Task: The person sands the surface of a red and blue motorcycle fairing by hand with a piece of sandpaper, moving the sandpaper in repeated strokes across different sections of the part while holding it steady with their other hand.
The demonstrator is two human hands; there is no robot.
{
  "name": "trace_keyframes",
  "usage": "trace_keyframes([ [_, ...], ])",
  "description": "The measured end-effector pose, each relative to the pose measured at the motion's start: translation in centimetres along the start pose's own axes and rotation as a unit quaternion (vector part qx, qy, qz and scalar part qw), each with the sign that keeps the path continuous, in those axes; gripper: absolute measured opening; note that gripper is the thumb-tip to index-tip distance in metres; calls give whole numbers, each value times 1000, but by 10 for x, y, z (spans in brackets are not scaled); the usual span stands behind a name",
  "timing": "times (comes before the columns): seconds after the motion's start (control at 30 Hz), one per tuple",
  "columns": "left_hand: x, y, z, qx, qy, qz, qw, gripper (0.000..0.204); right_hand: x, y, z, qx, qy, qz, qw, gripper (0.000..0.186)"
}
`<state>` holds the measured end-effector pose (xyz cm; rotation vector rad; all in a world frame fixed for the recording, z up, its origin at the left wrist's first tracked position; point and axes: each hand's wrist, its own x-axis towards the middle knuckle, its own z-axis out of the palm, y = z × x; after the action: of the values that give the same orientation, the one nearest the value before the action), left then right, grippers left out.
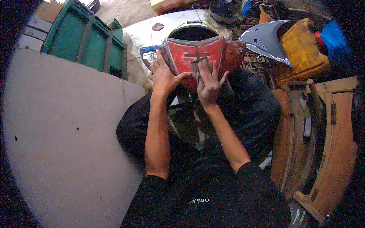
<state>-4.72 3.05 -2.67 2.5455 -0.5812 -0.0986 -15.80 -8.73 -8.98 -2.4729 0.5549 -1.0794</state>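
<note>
A red motorcycle body panel [182,57] with scuffed pale patches stands tilted over my crossed legs. My left hand [163,75] rests with fingers spread at the panel's left side, near a blue edge piece [146,51], thumb reaching over the red face. On the panel's middle, my right hand [209,84] presses its fingertips on a small dark grey sheet [199,60] that looks like sandpaper. Its thumb and other fingers are stretched apart. What lies under the fingers is partly hidden. A brownish-red part [234,53] shows at the panel's right.
Just behind the panel is a dark bucket [193,32] with a yellowish rim. A grey panel [266,40], a yellow jerrycan [304,51] and a blue object [335,40] lie to the right. Wooden frames [338,125] lean nearby. A pale wall [72,125] borders my left, beyond it a green frame [91,43].
</note>
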Motion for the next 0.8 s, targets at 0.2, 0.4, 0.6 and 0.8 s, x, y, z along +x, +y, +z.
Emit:
trace_keyframes([
  [0.2, 3, -4, 7, 7, 1, 4, 1000, 144, 54, 23, 2, -17, 26, 25, 999, 38],
  [0.4, 2, -9, 5, 25, 7, 2, 1000, 145, 20, 19, -11, 3, -21, 15, 1000, 41],
  [0.6, 3, -4, 4, 46, 8, -2, 999, 145, 24, 20, -11, -7, -6, 29, 1000, 43],
  [0.8, 4, -5, 5, 30, 12, 12, 999, 145, 23, 20, -16, 5, -29, 33, 999, 47],
])
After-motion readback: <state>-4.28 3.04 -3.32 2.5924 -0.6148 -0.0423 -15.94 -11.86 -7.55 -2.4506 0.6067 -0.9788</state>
